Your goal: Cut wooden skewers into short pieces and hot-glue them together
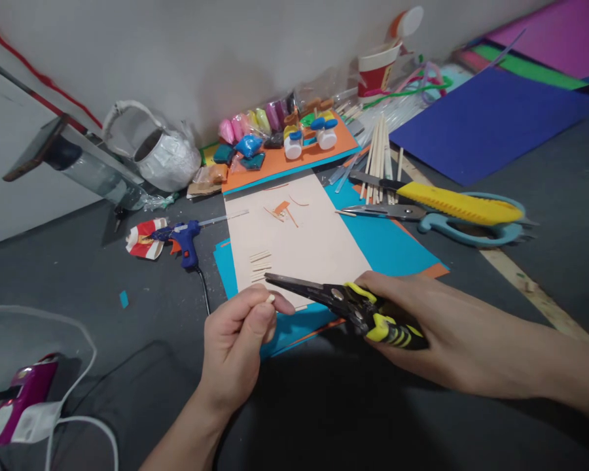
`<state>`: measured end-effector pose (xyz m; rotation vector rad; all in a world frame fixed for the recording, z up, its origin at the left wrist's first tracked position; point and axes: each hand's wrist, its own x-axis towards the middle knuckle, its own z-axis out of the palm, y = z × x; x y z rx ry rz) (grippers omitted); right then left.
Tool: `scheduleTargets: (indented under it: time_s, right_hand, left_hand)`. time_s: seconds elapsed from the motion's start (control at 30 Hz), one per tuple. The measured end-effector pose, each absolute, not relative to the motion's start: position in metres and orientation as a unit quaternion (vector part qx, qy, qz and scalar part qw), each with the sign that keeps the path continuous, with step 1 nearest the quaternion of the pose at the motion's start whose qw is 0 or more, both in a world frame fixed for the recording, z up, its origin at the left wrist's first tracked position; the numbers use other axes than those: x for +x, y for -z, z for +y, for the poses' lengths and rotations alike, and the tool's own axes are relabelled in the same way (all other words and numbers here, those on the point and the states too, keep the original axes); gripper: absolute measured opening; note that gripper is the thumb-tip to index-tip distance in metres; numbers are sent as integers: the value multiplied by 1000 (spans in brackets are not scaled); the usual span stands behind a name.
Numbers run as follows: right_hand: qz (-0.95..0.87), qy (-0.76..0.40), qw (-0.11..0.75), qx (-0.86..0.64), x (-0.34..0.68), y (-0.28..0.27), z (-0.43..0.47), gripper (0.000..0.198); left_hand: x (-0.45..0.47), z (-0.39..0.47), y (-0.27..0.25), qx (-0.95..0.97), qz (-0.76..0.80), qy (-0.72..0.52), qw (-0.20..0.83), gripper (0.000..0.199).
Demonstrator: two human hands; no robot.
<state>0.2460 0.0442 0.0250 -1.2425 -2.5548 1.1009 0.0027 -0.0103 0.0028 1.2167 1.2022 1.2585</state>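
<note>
My left hand (240, 340) is closed in a pinch on a short wooden stick (271, 299); only its pale end shows between thumb and forefinger. In my right hand (417, 320) are black-and-yellow snips (341, 301), held by the handles. Their long jaws point left, with the tips just above the left fingertips, and look nearly closed. Several short cut stick pieces (260, 267) lie in a row on a cream paper sheet (319, 242) beyond the left hand. Orange paper scraps (283, 208) lie farther up that sheet.
A blue glue gun (186, 245) lies to the left. On the right are a yellow utility knife (461, 203), blue-handled scissors (451, 226) and a bundle of wooden sticks (379, 160). Clay packets (260, 121), a white basket (167, 160) and a paper cup (377, 72) stand behind.
</note>
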Motion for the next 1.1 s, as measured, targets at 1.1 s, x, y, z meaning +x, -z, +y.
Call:
scheduleTargets:
  time_s: [1.1]
  right_hand:
    - [-857,-334,39,-391,248,-27,45,13]
  left_hand:
    - [-1,-12,-1,492,460,-489,554,26]
